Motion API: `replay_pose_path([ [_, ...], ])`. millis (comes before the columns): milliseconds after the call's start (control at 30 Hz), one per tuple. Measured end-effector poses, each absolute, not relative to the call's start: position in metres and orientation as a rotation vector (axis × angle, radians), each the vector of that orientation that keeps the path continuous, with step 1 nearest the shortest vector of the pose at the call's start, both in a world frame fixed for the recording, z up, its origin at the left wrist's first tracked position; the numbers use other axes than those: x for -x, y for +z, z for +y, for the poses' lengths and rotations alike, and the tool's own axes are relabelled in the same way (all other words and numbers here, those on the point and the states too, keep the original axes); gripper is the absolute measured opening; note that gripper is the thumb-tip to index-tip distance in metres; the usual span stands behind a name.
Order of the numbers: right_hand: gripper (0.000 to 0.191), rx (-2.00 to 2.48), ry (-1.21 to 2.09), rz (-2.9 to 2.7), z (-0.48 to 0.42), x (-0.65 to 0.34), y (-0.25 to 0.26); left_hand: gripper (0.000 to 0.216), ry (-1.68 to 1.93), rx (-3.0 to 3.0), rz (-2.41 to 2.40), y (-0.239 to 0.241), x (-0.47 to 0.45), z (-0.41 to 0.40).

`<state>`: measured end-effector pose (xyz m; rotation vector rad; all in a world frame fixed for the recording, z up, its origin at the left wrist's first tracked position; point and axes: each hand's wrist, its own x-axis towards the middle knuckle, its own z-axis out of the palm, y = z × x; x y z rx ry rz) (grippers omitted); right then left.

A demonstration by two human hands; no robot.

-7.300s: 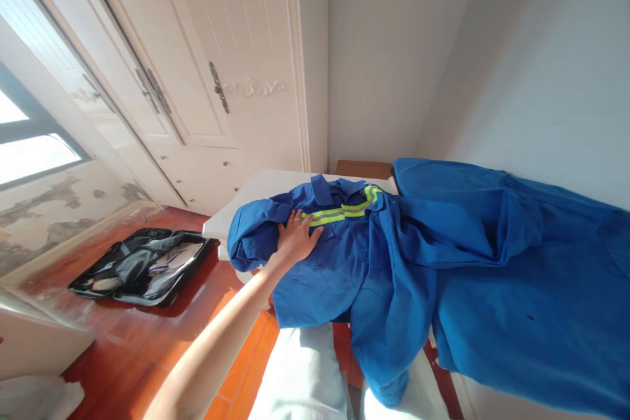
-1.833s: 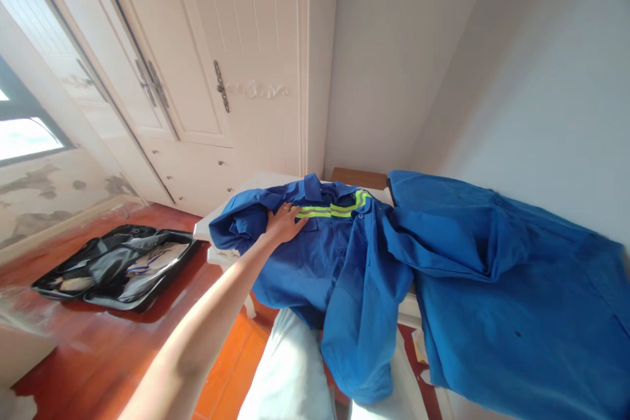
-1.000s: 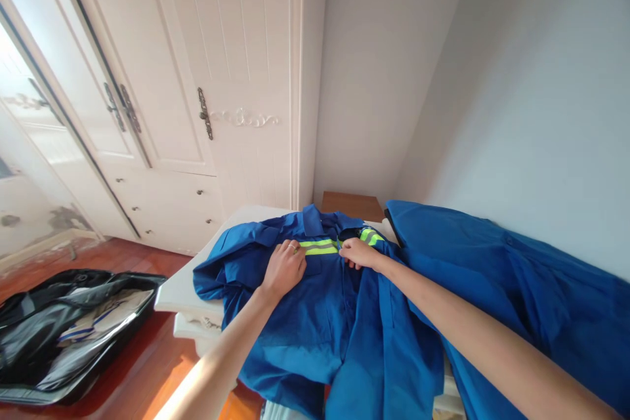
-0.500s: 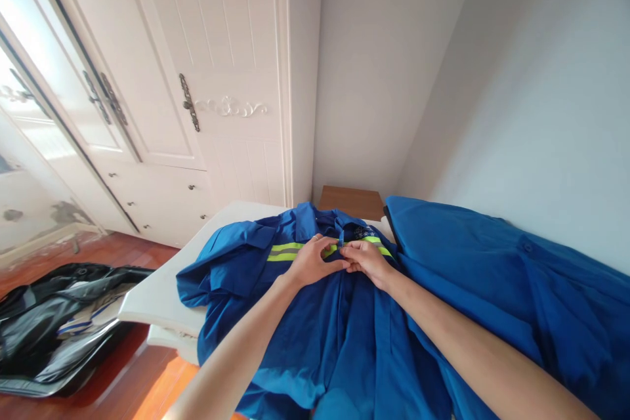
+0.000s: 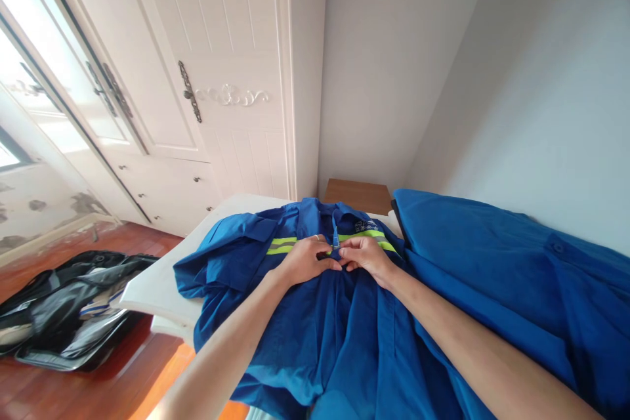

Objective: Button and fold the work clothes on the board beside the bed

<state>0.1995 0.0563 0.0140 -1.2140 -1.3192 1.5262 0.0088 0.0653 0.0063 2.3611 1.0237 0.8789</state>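
Note:
A blue work jacket (image 5: 285, 321) with yellow-green and grey reflective bands lies spread front up, its collar at the far end. White lettering shows on its chest at the right. At the middle of the chest, my left hand (image 5: 309, 258) is closed on the jacket's front edge, thumb and fingers pinched; a ring is on one finger. Right beside it, my right hand (image 5: 364, 254) pinches the other side of the front opening. A narrow strip of the front edge stands up between the hands. Whatever fastener lies under the fingertips is hidden.
The jacket lies on a white surface (image 5: 162, 289). A large blue padded piece (image 5: 482, 249) stands at the right along the wall. A brown wooden top (image 5: 361, 194) shows behind. At the left, an open suitcase (image 5: 83, 357) lies on the red floor before a white wardrobe (image 5: 241, 46).
Both hands stay at the chest, with small finger movements at the front opening. The strip between them stands more upright and shows more. The camera view has shifted slightly.

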Motion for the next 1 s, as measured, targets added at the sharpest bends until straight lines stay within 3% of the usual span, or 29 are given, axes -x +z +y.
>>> replay_pose_path([
  [233, 0.02, 1.206, 1.274, -1.484, 0.051, -0.193, 0.014, 0.047, 0.993, -2.254, 0.977, 0.004, -0.009, 0.067],
  [400, 0.014, 1.269, 1.055, -1.696, 0.046, -0.192, 0.013, 0.047, 0.999, -2.243, 0.996, 0.004, -0.009, 0.068],
  [667, 0.017, 1.108, 0.361, -2.102, 0.047, -0.195, 0.018, 0.046, 0.909, -2.29, 0.937, 0.002, -0.006, 0.071],
  [733, 0.018, 1.093, 0.407, -2.118, 0.049, -0.197, 0.019, 0.046, 0.911, -2.287, 0.917, 0.003, -0.006, 0.071],
  [1000, 0.015, 1.062, 1.089, -1.88, 0.053, -0.204, 0.026, 0.033, 0.965, -2.172, 0.871, 0.007, -0.007, 0.07],
])
